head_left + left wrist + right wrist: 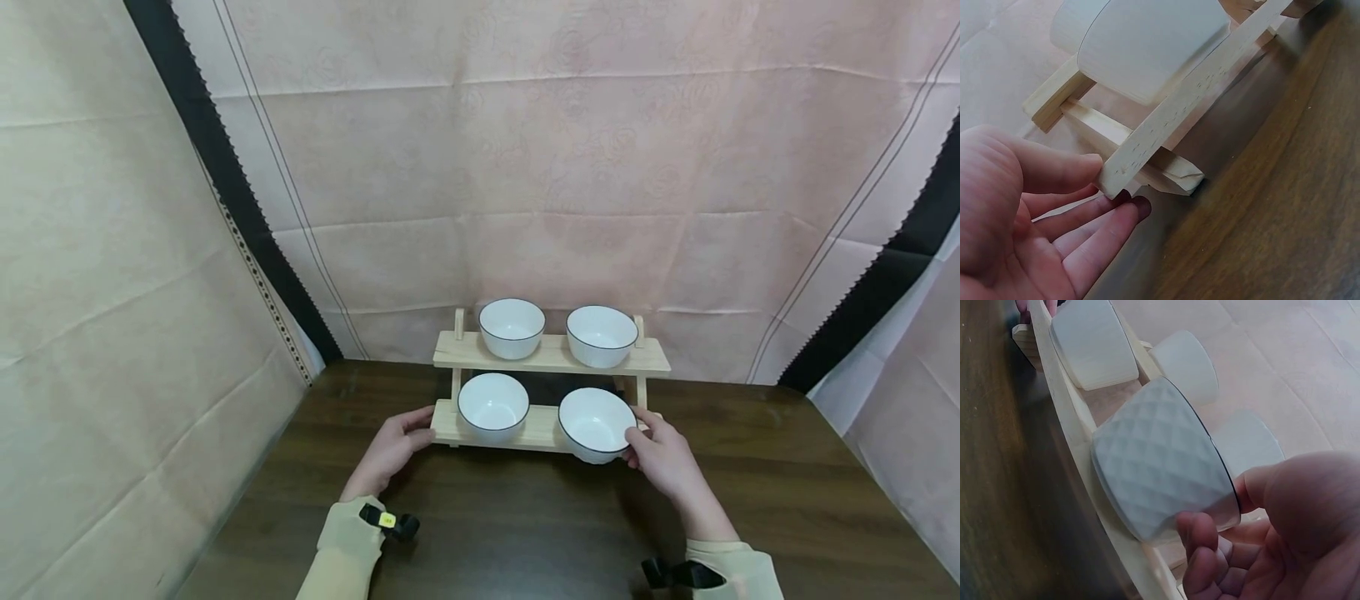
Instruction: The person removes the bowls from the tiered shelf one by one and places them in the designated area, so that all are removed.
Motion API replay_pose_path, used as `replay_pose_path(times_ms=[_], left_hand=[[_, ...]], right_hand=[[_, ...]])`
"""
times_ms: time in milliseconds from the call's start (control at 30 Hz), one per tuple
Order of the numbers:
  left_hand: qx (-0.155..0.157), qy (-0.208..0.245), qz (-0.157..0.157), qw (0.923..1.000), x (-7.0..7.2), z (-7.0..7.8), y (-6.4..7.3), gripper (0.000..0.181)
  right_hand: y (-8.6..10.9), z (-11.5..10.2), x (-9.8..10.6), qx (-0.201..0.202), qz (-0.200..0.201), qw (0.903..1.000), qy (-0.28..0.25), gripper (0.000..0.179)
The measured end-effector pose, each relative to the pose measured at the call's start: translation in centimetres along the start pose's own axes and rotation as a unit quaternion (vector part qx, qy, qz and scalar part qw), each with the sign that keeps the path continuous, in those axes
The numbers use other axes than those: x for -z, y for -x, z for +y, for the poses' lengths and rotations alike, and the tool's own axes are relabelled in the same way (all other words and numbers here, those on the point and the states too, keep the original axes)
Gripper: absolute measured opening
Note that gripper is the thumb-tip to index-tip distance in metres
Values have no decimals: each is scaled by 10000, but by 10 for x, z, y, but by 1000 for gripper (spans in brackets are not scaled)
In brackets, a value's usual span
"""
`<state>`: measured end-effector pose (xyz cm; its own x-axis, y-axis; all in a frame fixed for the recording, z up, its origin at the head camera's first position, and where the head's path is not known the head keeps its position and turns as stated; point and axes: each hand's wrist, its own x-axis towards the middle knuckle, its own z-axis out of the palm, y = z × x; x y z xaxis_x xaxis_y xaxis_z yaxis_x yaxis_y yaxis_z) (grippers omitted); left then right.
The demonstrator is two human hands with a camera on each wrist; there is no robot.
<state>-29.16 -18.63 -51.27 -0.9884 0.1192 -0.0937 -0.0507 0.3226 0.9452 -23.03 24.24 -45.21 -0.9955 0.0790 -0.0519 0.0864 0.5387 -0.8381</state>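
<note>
A two-tier wooden rack (542, 431) stands on the table with white dark-rimmed bowls on both shelves. My left hand (392, 450) holds the left end of the lower shelf; in the left wrist view the thumb (1066, 169) lies against the shelf end and the fingers reach beneath it. At the right end, my right hand (666, 460) pinches the rim of the front right bowl (596, 419). This bowl's outside shows a diamond pattern (1160, 459) in the right wrist view. The front left bowl (492, 404) sits beside it on the lower shelf.
Two more white bowls, one on the left (512, 327) and one on the right (602, 335), sit on the upper shelf (555, 354). Behind the rack hangs a pale cloth wall (570, 167). The dark wooden table (517, 533) extends in front.
</note>
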Motion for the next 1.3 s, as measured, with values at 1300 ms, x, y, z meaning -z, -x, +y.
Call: replay_pose_path(times_ms=[1300], left_hand=[[6, 170, -47, 9998, 0, 0, -1, 50]], right_hand=[[28, -28, -29, 878, -1559, 9837, -177, 52]])
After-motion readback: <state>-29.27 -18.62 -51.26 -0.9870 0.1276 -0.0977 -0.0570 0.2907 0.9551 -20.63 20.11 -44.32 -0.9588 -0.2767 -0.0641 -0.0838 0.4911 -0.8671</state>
